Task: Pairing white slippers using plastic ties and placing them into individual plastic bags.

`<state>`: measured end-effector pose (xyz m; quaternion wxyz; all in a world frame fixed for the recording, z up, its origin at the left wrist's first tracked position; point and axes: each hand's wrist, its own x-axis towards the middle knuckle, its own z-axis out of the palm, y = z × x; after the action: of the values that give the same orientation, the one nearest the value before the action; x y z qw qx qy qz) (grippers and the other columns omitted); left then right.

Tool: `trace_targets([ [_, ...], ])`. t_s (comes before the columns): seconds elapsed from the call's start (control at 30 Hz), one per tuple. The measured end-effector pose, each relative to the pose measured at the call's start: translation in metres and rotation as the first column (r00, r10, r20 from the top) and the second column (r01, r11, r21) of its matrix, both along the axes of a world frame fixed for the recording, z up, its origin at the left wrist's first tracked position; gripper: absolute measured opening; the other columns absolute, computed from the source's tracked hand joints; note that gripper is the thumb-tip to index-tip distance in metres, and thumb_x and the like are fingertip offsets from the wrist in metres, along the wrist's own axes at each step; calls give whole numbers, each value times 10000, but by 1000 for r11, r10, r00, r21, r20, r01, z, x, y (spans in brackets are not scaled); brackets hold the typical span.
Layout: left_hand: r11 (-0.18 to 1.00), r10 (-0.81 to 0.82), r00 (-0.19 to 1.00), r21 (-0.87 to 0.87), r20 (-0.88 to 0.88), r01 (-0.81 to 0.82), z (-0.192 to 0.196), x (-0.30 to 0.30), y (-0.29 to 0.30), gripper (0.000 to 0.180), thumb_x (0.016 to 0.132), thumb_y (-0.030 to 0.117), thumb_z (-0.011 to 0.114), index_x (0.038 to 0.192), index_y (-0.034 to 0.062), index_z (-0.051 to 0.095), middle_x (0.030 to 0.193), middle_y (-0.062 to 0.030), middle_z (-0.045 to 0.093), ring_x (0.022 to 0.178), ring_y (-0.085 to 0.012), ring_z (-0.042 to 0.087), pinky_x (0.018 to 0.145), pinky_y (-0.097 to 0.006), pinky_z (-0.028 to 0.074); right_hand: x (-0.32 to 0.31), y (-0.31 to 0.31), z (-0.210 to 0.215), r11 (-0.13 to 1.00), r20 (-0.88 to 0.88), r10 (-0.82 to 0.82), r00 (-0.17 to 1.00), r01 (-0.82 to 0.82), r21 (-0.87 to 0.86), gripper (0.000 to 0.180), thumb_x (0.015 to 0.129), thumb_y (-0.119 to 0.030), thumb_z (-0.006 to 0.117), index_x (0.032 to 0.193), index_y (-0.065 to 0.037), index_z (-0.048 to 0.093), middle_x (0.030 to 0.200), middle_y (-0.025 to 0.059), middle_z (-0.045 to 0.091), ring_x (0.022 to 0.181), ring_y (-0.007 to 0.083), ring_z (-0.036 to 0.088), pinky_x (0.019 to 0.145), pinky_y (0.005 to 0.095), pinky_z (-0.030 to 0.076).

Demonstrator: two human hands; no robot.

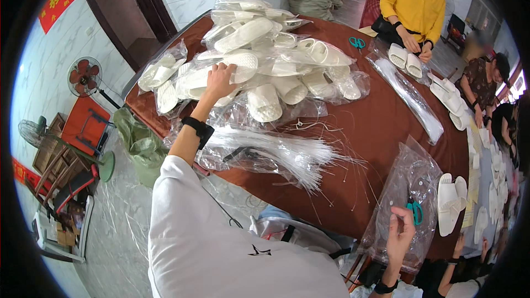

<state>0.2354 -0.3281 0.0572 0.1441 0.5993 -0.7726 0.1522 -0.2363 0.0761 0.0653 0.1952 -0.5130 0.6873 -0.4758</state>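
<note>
My left hand reaches onto a heap of white slippers in clear plastic bags. Its fingers are curled over one bagged pair at the near left of the heap. At the lower right, my right hand is raised over a clear plastic bag, thumb and fingertips drawn together. Whatever they hold is too small to make out. Teal-handled scissors lie just beside those fingers. To their right rests an unbagged white slipper pair.
A fanned bundle of thin white plastic strands lies on the brown-covered table. Farther off are a long bagged bundle and more teal scissors. A person in yellow handles slippers opposite. Fans and stacked chairs stand left.
</note>
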Motion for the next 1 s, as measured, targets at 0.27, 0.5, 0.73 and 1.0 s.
trace_targets([
  [0.27,970,-56,997,-238,-57,40,-3,1,-3,355,794,104,641,1148,135,635,1059,-77,669,994,-296,602,844,-440,461,13,-4,8,998,-61,62,996,-63,-11,107,873,43,541,950,9,608,947,93,582,906,187,564,835,287,442],
  [0.5,893,-187,964,-440,-188,88,65,-10,-11,165,850,116,560,959,112,684,837,-138,674,769,-341,635,682,-447,497,13,-6,14,996,-4,84,996,-84,-4,116,887,22,527,971,7,604,935,58,571,894,140,542,820,257,417],
  [0.73,881,-268,870,-471,-413,47,164,-64,23,180,907,205,535,924,100,680,666,-143,638,643,-363,622,586,-445,476,10,-10,19,995,-28,93,995,-92,39,126,877,38,544,976,1,613,939,45,577,880,121,548,808,247,432],
  [1.0,838,-459,428,-219,-778,500,194,-130,45,245,948,206,527,991,41,704,714,-42,682,620,-112,618,594,-276,480,7,-36,34,965,136,221,966,-237,112,241,869,28,582,1101,-23,621,1049,48,639,1013,144,599,859,263,466],
])
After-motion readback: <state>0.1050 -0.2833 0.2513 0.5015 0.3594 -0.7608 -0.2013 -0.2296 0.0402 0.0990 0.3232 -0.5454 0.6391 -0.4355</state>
